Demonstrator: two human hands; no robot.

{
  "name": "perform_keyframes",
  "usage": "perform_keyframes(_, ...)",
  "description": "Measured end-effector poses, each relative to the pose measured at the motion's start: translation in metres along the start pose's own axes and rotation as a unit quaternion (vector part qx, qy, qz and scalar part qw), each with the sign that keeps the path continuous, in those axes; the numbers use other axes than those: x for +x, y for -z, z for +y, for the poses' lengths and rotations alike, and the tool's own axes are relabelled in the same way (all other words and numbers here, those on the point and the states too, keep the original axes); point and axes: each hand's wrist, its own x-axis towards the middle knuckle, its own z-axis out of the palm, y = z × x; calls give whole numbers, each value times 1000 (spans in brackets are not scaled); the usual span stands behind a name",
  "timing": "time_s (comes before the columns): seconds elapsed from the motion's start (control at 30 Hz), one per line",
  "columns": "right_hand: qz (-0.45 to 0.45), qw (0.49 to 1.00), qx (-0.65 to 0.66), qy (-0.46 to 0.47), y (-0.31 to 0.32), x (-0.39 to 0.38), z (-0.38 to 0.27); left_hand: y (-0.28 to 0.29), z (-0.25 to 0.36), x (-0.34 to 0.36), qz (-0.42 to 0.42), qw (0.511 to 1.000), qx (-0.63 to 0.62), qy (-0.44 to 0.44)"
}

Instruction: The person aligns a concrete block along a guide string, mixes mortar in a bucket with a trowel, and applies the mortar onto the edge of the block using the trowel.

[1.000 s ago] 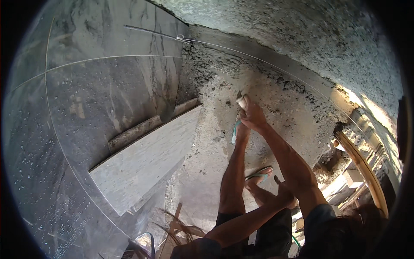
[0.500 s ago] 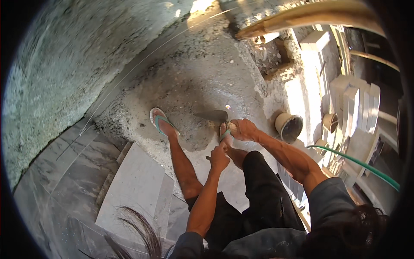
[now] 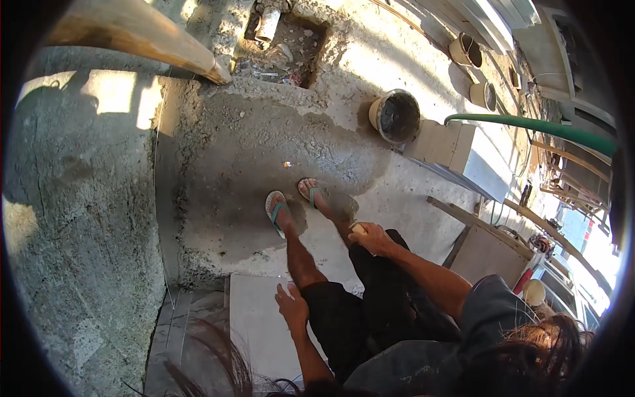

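My right hand [image 3: 372, 239] is closed round the pale handle of a trowel, in front of my right knee. The trowel's blade [image 3: 343, 206] points away from me, grey and hard to tell from the wet floor behind it. My left hand [image 3: 292, 306] hangs beside my left knee with its fingers apart and nothing in it. Beneath it lies a large pale tile [image 3: 254, 311]. My sandalled feet [image 3: 281, 215] stand on damp grey mortar [image 3: 245, 155].
A mortar-stained bucket [image 3: 395, 117] stands at the right, near stacked tiles [image 3: 456, 155] and a green hose [image 3: 529, 124]. A bamboo pole [image 3: 145, 36] slants in at the far left by a rough wall [image 3: 86, 198]. Beyond the mortar is a square pit [image 3: 284, 49].
My view has turned to the right. My hands have moved apart: the left has dropped beside my knee and opened, while the right has drawn back toward my knee with the trowel.
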Motion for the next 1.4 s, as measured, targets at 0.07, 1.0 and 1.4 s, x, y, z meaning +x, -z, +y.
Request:
perform_keyframes(0.07, 95, 977, -63, 179, -32, -8, 17, 2, -56, 4, -46, 997, -67, 13)
perform_keyframes(1.0, 258, 948, 174, -71, -87, -134, 126, 54, 58, 0, -108, 902, 387, -155)
perform_keyframes(1.4, 256, 868, 424, 35, -139, -138, 308, -17, 94, -115, -129, 851, 478, -178)
